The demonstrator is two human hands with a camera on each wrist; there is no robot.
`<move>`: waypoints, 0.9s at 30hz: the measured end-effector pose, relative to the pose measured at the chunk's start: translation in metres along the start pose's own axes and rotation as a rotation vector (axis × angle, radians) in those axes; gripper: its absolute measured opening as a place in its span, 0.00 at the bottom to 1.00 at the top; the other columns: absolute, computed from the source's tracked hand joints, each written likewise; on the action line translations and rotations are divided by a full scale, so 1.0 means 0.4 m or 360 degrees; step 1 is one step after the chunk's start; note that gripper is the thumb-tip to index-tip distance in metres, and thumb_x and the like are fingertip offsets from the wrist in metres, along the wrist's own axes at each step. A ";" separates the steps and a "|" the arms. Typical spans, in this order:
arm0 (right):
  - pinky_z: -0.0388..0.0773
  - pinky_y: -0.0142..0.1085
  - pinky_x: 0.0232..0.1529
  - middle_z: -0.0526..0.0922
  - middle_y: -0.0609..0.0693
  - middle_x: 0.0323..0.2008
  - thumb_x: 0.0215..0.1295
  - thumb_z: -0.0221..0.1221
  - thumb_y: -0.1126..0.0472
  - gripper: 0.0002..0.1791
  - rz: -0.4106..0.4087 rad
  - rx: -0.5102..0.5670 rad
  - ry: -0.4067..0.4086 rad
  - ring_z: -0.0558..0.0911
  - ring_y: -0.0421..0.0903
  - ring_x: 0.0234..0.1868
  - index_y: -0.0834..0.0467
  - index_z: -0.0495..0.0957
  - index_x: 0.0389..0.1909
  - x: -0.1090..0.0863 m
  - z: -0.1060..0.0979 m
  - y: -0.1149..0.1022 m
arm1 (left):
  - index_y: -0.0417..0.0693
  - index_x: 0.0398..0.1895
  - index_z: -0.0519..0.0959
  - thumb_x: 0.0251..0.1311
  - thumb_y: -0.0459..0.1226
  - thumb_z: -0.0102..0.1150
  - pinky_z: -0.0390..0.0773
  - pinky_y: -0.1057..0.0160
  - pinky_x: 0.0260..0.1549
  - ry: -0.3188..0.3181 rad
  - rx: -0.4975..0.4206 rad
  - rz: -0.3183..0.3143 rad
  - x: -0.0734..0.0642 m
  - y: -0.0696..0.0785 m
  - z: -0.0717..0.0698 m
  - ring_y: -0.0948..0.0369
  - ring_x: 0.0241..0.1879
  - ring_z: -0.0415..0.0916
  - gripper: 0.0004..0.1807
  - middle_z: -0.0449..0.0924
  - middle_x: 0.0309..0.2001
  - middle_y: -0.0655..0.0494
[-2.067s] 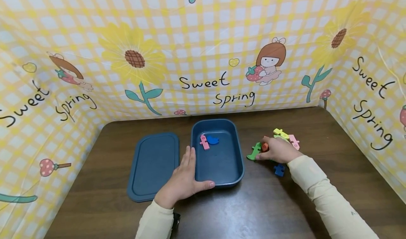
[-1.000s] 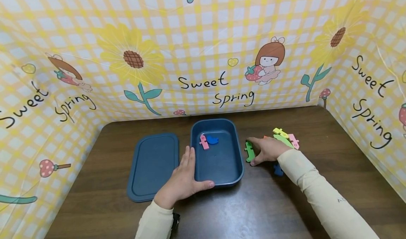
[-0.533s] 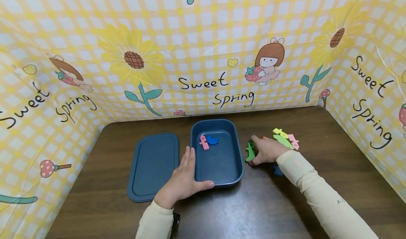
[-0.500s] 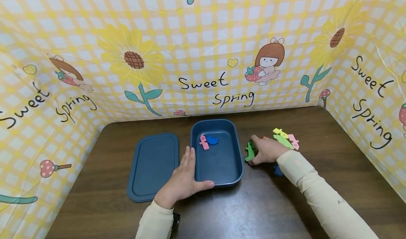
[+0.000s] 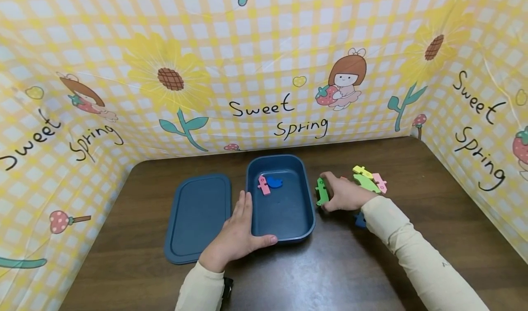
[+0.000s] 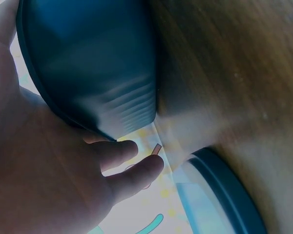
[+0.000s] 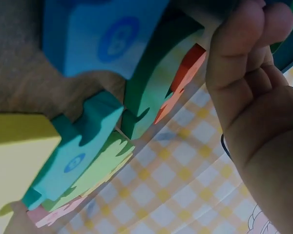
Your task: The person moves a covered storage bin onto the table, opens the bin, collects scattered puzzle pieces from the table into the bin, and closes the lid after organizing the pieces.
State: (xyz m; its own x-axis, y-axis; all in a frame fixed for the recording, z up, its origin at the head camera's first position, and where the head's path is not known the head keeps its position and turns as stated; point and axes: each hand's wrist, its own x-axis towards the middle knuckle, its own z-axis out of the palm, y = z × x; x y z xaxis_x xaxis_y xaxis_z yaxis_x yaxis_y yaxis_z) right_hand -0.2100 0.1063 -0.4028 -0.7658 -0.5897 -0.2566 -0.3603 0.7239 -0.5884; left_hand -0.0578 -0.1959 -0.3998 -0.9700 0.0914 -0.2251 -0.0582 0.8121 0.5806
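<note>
At left, blue lid flat on wooden table. Next, left hand, fingers extended and released, laid against near left side of blue box; inside, toward far left, pink piece beside blue piece. Just right of box, green piece pinched in right hand. Farther right, loose cluster of coloured pieces.

The head view is bright, with pale glare on the tabletop near six o'clock. Both wrist views are dimmer and softer; in the left one, the left hand, toward eight o'clock, looks shadowed against washed-out cloth around six.
</note>
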 end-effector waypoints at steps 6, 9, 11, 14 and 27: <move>0.76 0.40 0.25 0.76 0.57 0.35 0.56 0.70 0.62 0.52 0.0104 0.0173 -0.0070 0.77 0.48 0.22 0.61 0.47 0.76 -0.001 0.012 0.004 | 0.44 0.82 0.35 0.49 0.67 0.70 0.49 0.31 0.67 0.0005 0.0007 0.0006 0.000 0.001 0.000 0.45 0.79 0.34 0.72 0.27 0.81 0.47; 0.75 0.40 0.22 0.76 0.58 0.33 0.57 0.68 0.65 0.53 0.0124 0.0224 -0.0098 0.75 0.48 0.20 0.61 0.45 0.77 -0.001 0.016 0.009 | 0.44 0.82 0.35 0.49 0.67 0.70 0.48 0.30 0.66 0.0004 -0.0003 0.0010 -0.001 0.002 -0.002 0.45 0.78 0.34 0.72 0.27 0.81 0.47; 0.74 0.39 0.21 0.76 0.58 0.33 0.57 0.67 0.66 0.53 0.0130 0.0247 -0.0119 0.74 0.48 0.19 0.61 0.44 0.77 0.000 0.017 0.013 | 0.44 0.82 0.35 0.49 0.67 0.70 0.48 0.30 0.66 0.0002 -0.0009 0.0012 -0.001 0.003 -0.003 0.45 0.78 0.34 0.71 0.27 0.81 0.46; 0.73 0.38 0.20 0.76 0.59 0.34 0.57 0.66 0.67 0.53 0.0144 0.0272 -0.0146 0.73 0.47 0.18 0.61 0.44 0.77 0.002 0.016 0.017 | 0.44 0.82 0.36 0.49 0.67 0.70 0.48 0.30 0.66 0.0004 -0.0014 0.0016 -0.001 0.003 -0.004 0.44 0.78 0.35 0.71 0.27 0.81 0.46; 0.75 0.40 0.20 0.75 0.60 0.35 0.58 0.65 0.70 0.50 0.0099 0.0296 -0.0185 0.74 0.48 0.18 0.65 0.46 0.75 -0.001 0.004 0.016 | 0.44 0.82 0.35 0.49 0.66 0.70 0.48 0.29 0.66 -0.0001 -0.0018 0.0013 -0.002 0.003 -0.003 0.45 0.78 0.34 0.72 0.27 0.81 0.46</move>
State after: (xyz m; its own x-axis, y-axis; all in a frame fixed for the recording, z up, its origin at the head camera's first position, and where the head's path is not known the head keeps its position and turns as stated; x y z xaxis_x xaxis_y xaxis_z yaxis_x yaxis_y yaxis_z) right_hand -0.2112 0.1107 -0.4075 -0.7131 -0.5909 -0.3772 -0.2016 0.6882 -0.6970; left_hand -0.0573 -0.1957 -0.3979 -0.9704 0.0981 -0.2207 -0.0531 0.8048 0.5911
